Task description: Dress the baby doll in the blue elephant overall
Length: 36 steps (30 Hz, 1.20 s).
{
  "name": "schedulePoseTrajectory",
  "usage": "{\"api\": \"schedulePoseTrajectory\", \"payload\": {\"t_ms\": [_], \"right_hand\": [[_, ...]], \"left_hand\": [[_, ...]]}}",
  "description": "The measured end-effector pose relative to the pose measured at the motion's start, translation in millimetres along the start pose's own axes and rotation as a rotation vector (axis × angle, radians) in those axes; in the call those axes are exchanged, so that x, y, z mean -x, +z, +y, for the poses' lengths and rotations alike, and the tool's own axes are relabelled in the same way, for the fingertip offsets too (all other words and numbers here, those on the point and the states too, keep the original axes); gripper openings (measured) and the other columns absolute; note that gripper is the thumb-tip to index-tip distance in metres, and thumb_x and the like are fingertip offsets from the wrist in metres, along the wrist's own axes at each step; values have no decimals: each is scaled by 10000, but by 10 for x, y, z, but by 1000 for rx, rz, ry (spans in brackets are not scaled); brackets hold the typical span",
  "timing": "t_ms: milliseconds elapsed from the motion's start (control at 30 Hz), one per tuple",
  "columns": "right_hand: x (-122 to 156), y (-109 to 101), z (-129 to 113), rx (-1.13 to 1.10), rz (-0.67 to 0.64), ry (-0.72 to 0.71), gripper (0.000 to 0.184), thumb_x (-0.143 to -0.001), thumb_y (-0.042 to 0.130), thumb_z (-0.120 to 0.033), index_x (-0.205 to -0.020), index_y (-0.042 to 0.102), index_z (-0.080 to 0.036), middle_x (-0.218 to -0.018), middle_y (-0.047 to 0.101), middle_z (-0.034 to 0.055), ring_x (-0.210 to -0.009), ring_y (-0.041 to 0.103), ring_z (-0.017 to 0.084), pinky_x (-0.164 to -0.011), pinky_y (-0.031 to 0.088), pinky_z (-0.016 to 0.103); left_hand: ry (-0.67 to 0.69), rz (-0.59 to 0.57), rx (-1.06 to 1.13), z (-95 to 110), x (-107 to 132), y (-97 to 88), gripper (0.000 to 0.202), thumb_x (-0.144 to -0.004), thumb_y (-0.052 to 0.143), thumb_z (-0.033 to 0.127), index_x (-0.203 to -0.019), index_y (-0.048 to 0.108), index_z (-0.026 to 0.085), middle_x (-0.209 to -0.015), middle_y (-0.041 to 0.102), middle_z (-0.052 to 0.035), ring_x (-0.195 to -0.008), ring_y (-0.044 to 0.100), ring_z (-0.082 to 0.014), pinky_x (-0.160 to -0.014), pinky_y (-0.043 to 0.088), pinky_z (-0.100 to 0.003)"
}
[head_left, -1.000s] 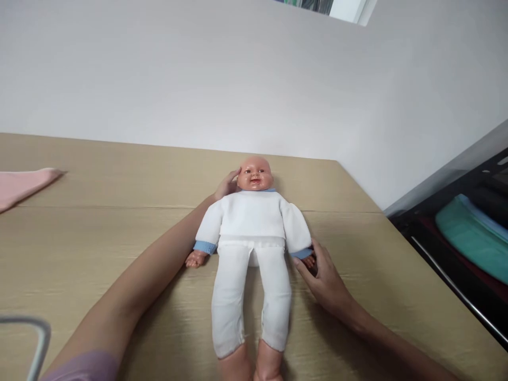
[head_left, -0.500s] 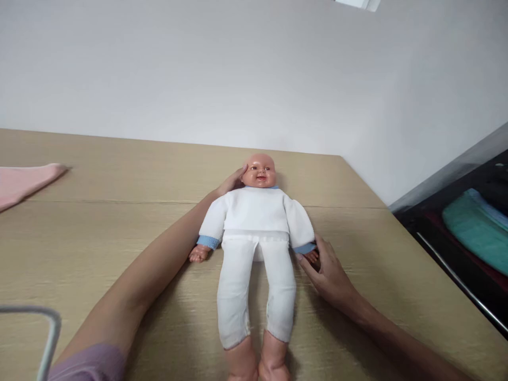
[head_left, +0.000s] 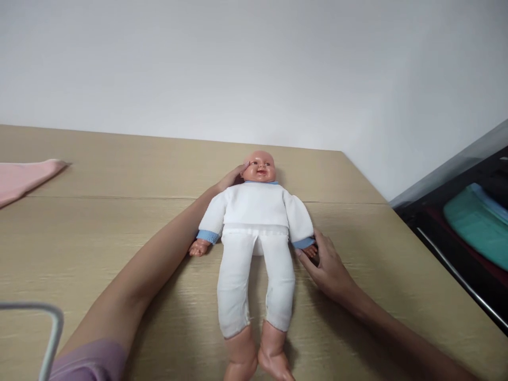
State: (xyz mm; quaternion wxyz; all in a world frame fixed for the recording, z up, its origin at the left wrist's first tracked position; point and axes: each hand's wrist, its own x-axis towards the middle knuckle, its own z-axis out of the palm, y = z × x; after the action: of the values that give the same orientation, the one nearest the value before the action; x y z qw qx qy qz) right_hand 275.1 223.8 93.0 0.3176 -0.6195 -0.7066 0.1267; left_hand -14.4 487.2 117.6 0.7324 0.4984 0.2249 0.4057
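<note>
A baby doll (head_left: 256,206) lies on its back on the wooden table, head away from me. It wears a white long-sleeved top with blue cuffs and collar, and white trousers; its feet are bare. My left hand (head_left: 234,177) cups the side of the doll's head, thumb on its cheek and the other fingers mostly hidden behind. At the doll's other side, my right hand (head_left: 327,267) is curved around its small hand and the blue cuff (head_left: 304,243), thumb on the near side and fingers on the outer side.
Pink cloth (head_left: 27,180) lies at the table's left. A bent grey metal bar (head_left: 55,328) stands in the lower left corner. Beyond the table's right edge, folded teal cloth (head_left: 476,227) rests by a black surface. A pale wall (head_left: 238,69) rises behind the table (head_left: 119,227).
The view has shifted slightly, so the doll and table sit a little higher and more of the doll's feet shows. Both hands keep their places on the doll.
</note>
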Motion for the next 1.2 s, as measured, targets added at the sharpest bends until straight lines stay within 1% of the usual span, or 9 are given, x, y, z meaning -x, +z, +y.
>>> {"api": "schedulePoseTrajectory", "payload": {"t_ms": [133,267,333,467,567,700,900,1033,1200], "right_hand": [[-5,-4,17,4,-4,-18,476,-1019,619,-502,-1387,579,-204,-1234,739,180,-1158,691,386,-1022,577,552],[-13,-12,35,4,-4,-36,485,-1015,631,-503,-1389,569,-200,-1196,735,170,-1121,689,382,-1017,574,561],[-13,-14,39,-1,-11,-36,494,-1014,634,-500,-1398,560,-197,-1195,730,170,-1123,683,383,-1018,572,565],[-4,-21,28,3,-26,-27,496,-1023,629,-500,-1408,552,-197,-1205,720,171,-1129,670,383,-1027,564,572],[3,-24,15,8,-25,-21,488,-1035,613,-505,-1411,548,-200,-1245,712,182,-1165,664,389,-1050,548,577],[0,-31,12,3,-43,-14,483,-1031,619,-524,-1378,559,-193,-1254,712,198,-1181,659,404,-1045,542,590],[-15,-43,20,9,-62,-22,476,-1027,626,-504,-1374,554,-186,-1225,715,186,-1140,665,386,-1010,550,556],[-15,-39,20,42,-46,-38,424,-1031,626,-483,-1337,559,-197,-1193,705,170,-1124,645,380,-995,547,540],[-20,-30,41,112,-13,-106,321,-1038,611,-443,-1274,564,-230,-1199,692,162,-1132,621,385,-994,534,545]], "left_hand": [[58,95,-56,-42,-14,-42,649,-927,784,664,-1334,794,158,-1488,753,-155,-1597,517,-420,-1401,359,-541],[84,111,-70,-85,-29,-66,756,-895,807,693,-1430,738,164,-1501,742,-166,-1577,526,-464,-1361,398,-600],[109,119,-91,-91,-28,-87,827,-856,861,669,-1490,681,170,-1557,699,-179,-1573,527,-470,-1351,397,-614],[108,204,-237,-75,15,-158,1045,-726,998,579,-1593,535,226,-1696,554,-189,-1610,480,-458,-1358,366,-605],[79,221,-324,-55,45,-186,1115,-686,1020,576,-1603,492,223,-1691,547,-211,-1593,497,-470,-1346,379,-614],[68,239,-364,-48,27,-181,1128,-651,1014,602,-1564,506,176,-1644,577,-245,-1575,511,-484,-1337,390,-619],[37,236,-390,-58,3,-189,1077,-665,980,605,-1552,493,236,-1617,607,-203,-1572,526,-459,-1310,438,-585],[33,207,-381,-57,30,-205,1013,-739,961,591,-1566,486,249,-1630,594,-192,-1567,539,-438,-1306,455,-552],[37,214,-365,-88,13,-249,992,-767,957,575,-1593,517,246,-1641,580,-204,-1558,537,-470,-1315,429,-584]]}}
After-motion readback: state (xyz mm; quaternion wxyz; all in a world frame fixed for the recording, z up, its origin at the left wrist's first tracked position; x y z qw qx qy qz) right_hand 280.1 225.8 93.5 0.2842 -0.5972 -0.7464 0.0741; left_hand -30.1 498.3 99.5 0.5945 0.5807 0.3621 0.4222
